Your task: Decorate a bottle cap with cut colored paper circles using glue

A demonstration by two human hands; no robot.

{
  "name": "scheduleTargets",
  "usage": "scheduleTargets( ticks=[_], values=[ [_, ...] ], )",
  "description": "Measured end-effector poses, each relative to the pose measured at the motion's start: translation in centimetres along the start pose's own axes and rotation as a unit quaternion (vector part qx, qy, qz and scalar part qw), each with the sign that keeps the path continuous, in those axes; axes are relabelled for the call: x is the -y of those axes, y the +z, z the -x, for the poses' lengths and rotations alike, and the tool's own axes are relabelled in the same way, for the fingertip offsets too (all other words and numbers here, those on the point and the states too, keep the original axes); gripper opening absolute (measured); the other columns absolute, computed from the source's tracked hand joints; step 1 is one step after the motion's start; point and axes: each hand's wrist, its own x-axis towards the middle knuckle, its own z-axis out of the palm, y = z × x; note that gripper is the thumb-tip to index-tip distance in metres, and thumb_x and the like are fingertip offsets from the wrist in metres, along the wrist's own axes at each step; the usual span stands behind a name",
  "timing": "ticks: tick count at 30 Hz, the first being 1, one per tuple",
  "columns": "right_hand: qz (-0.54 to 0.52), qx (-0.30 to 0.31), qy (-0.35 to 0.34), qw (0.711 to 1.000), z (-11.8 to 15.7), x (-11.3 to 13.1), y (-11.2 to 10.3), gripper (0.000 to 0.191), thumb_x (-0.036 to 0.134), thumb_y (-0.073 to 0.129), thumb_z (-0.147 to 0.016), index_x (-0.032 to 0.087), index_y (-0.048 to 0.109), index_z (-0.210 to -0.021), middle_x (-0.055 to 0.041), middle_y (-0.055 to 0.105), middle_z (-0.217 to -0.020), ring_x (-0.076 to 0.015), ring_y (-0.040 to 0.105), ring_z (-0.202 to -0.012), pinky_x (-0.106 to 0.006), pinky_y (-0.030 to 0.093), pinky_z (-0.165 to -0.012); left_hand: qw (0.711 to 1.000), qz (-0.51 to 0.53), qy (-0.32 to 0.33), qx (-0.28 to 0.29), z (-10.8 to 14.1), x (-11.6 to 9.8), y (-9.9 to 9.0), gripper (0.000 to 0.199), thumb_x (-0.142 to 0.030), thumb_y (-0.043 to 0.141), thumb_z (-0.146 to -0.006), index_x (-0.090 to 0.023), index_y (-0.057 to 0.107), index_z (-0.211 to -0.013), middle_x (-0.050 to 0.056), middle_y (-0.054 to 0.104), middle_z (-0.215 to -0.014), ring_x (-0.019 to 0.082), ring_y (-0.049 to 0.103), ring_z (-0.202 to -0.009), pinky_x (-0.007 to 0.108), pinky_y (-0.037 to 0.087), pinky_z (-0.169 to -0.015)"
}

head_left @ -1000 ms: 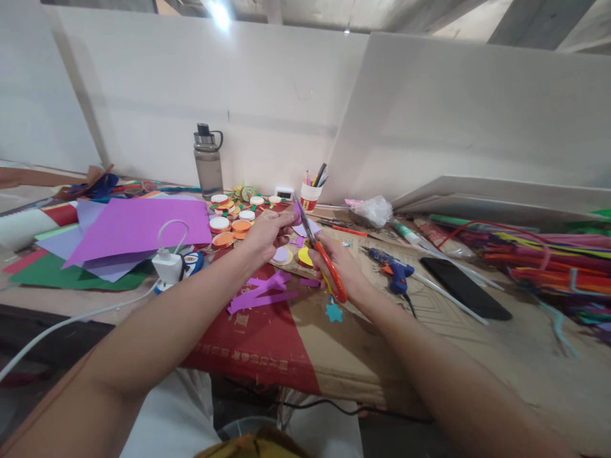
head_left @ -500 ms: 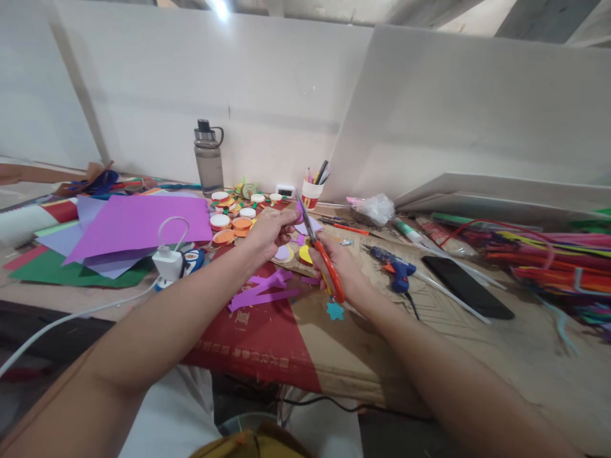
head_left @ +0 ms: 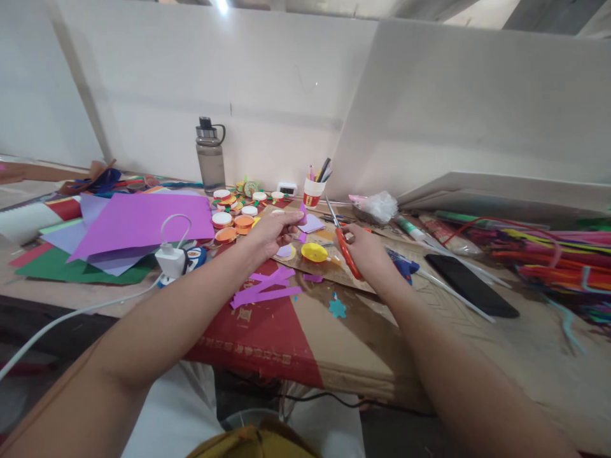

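Between the thumb and fingers of my left hand [head_left: 275, 233] is a small piece of purple paper [head_left: 303, 214], its tip standing up. My right hand [head_left: 365, 249] grips scissors [head_left: 349, 253] by their red handles, the blades pointing up and away, apart from the paper. Below my hands lie several purple paper strips [head_left: 267, 287], a yellow disc [head_left: 314, 252] and a blue flower-shaped cutout [head_left: 337, 308]. A pale lilac paper piece [head_left: 312, 223] rests just beyond my left fingertips.
Purple sheets [head_left: 147, 219] lie at the left beside a white plug [head_left: 170, 259]. A water bottle [head_left: 210, 156] and a paper cup [head_left: 314, 192] of pens stand at the back. A glue gun [head_left: 405, 266], a black phone [head_left: 470, 285] and colourful pipe cleaners [head_left: 568, 267] are at the right.
My right hand has moved right with the scissors, drawing the blades away from the purple paper. The yellow disc shows more fully, and the glue gun is partly covered.
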Motion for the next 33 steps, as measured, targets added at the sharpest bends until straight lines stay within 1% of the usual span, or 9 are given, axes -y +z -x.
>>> scheduleTargets(
  ticks=[3,7,13,17,19,22,25,29,33],
  values=[
    [0.111,-0.014,0.038,0.993,-0.7,-1.0,0.0,0.034,0.037,0.047,-0.088,0.016,0.066,-0.107,-0.0178,0.07,-0.104,-0.0312,0.066,-0.1,-0.037,0.048,-0.082,1.0,-0.016,0.0,0.018,-0.1,0.1,0.0,0.011,-0.01,0.072,-0.071,-0.011,0.063,-0.065,0.002,0.062,-0.062,0.002,0.044,-0.044,0.012,0.024,-0.034],
    [0.197,0.016,0.062,0.978,-0.6,-1.3,0.3,0.041,0.041,0.052,-0.086,0.01,0.062,-0.111,-0.0237,0.067,-0.111,-0.0345,0.065,-0.103,-0.039,0.049,-0.081,0.999,-0.033,0.014,0.04,-0.2,0.1,-0.1,0.015,-0.012,0.074,-0.069,-0.012,0.06,-0.064,0.001,0.061,-0.062,0.0,0.042,-0.042,0.011,0.023,-0.034],
    [0.255,0.086,0.053,0.962,-0.2,-0.5,-0.4,0.035,0.03,0.053,-0.088,0.009,0.06,-0.115,-0.0234,0.067,-0.113,-0.031,0.065,-0.106,-0.036,0.048,-0.084,0.996,-0.065,0.033,0.046,-0.7,0.0,-0.7,0.015,-0.015,0.075,-0.067,-0.011,0.061,-0.066,0.0,0.06,-0.062,0.0,0.04,-0.042,0.012,0.023,-0.035],
    [0.278,0.105,0.045,0.954,-0.1,-0.6,-0.9,0.032,0.031,0.053,-0.089,0.009,0.067,-0.108,-0.0233,0.068,-0.109,-0.0334,0.064,-0.106,-0.039,0.049,-0.083,0.995,-0.081,0.062,0.025,-0.9,-0.6,-1.1,0.012,-0.016,0.073,-0.069,-0.011,0.063,-0.069,0.001,0.061,-0.065,0.0,0.04,-0.044,0.012,0.023,-0.036],
    [0.248,0.051,0.015,0.967,-0.1,-0.7,-0.8,0.032,0.032,0.054,-0.089,0.01,0.068,-0.107,-0.0223,0.068,-0.108,-0.0339,0.064,-0.105,-0.042,0.049,-0.084,0.994,-0.089,0.059,0.013,-0.8,-0.8,-1.2,0.01,-0.015,0.071,-0.07,-0.011,0.062,-0.069,0.001,0.06,-0.066,0.0,0.04,-0.044,0.013,0.022,-0.036],
    [0.085,-0.069,-0.126,0.986,0.1,-0.4,0.1,0.033,0.03,0.056,-0.089,0.014,0.064,-0.117,-0.0164,0.065,-0.113,-0.0272,0.064,-0.102,-0.04,0.05,-0.088,0.993,-0.108,0.024,0.031,-0.5,-0.8,-0.9,0.013,-0.014,0.071,-0.069,-0.011,0.059,-0.065,0.0,0.058,-0.064,0.0,0.038,-0.043,0.013,0.02,-0.035],
    [-0.078,-0.112,-0.258,0.956,0.4,0.3,1.3,0.04,0.023,0.062,-0.084,0.02,0.059,-0.123,-0.012,0.061,-0.119,-0.021,0.063,-0.096,-0.036,0.053,-0.084,0.99,-0.122,-0.021,0.07,-0.1,-0.3,-0.5,0.014,-0.014,0.074,-0.066,-0.011,0.06,-0.066,-0.002,0.054,-0.06,0.001,0.038,-0.043,0.013,0.021,-0.036],
    [-0.093,-0.162,-0.357,0.915,0.6,0.9,2.2,0.04,0.014,0.063,-0.081,0.024,0.06,-0.12,-0.0104,0.061,-0.115,-0.0245,0.058,-0.107,-0.042,0.05,-0.092,0.985,-0.121,-0.054,0.106,0.3,0.5,0.0,0.013,-0.013,0.074,-0.066,-0.01,0.062,-0.07,-0.004,0.049,-0.057,0.0,0.032,-0.041,0.012,0.018,-0.035],
    [-0.065,-0.218,-0.375,0.899,0.5,0.7,2.0,0.026,0.011,0.057,-0.085,0.022,0.065,-0.107,-0.0109,0.062,-0.108,-0.0245,0.057,-0.104,-0.042,0.049,-0.09,0.981,-0.102,-0.087,0.14,0.2,0.7,0.0,0.016,-0.014,0.074,-0.068,-0.011,0.058,-0.066,-0.006,0.042,-0.052,-0.001,0.028,-0.039,0.012,0.016,-0.035]
  ],
)
